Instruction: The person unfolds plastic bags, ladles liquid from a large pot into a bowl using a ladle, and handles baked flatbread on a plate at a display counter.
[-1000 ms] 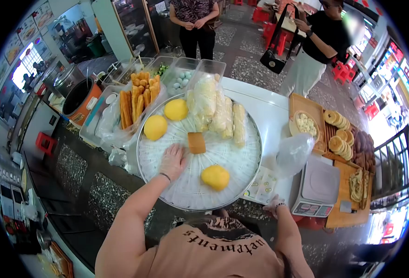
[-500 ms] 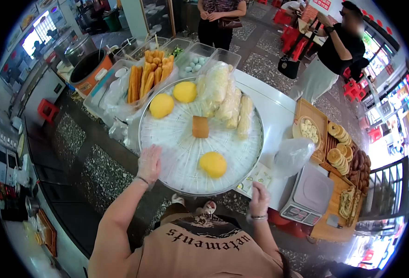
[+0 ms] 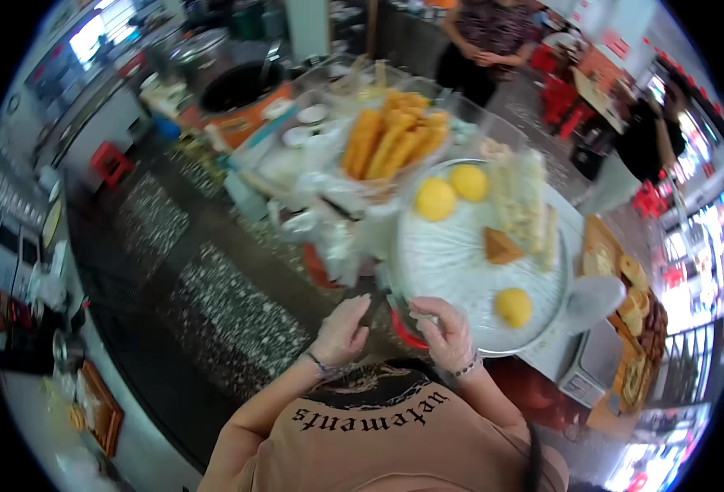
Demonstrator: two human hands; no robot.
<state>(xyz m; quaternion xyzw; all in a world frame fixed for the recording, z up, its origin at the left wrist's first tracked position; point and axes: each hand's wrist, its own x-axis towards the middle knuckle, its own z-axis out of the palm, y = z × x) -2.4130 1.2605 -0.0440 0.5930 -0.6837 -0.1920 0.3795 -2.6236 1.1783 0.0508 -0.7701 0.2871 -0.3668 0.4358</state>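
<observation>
My left hand (image 3: pixel 343 330), in a clear glove, is raised over the floor left of the round tray; its fingers are apart and nothing is in it. My right hand (image 3: pixel 446 332), also gloved, is at the lower left rim of the tray (image 3: pixel 493 354), fingers parted and holding nothing; whether it touches the rim is unclear. Two yellow buns (image 3: pixel 436 199) lie at the tray's upper left, another yellow bun (image 3: pixel 514 307) at its lower right. A brown square piece (image 3: pixel 501 246) and wrapped pale rolls (image 3: pixel 526 197) lie on the tray too.
Fried dough sticks (image 3: pixel 391 139) stand in a container beyond crumpled plastic bags (image 3: pixel 329 238). A scale (image 3: pixel 594 361) and trays of breads (image 3: pixel 637 312) are on the right. A large pot (image 3: pixel 243 90) is at the upper left. Two people stand beyond the counter.
The view has swung left, so the tray now appears farther right. My hands have come closer together, and my right hand is now by the tray's lower left rim.
</observation>
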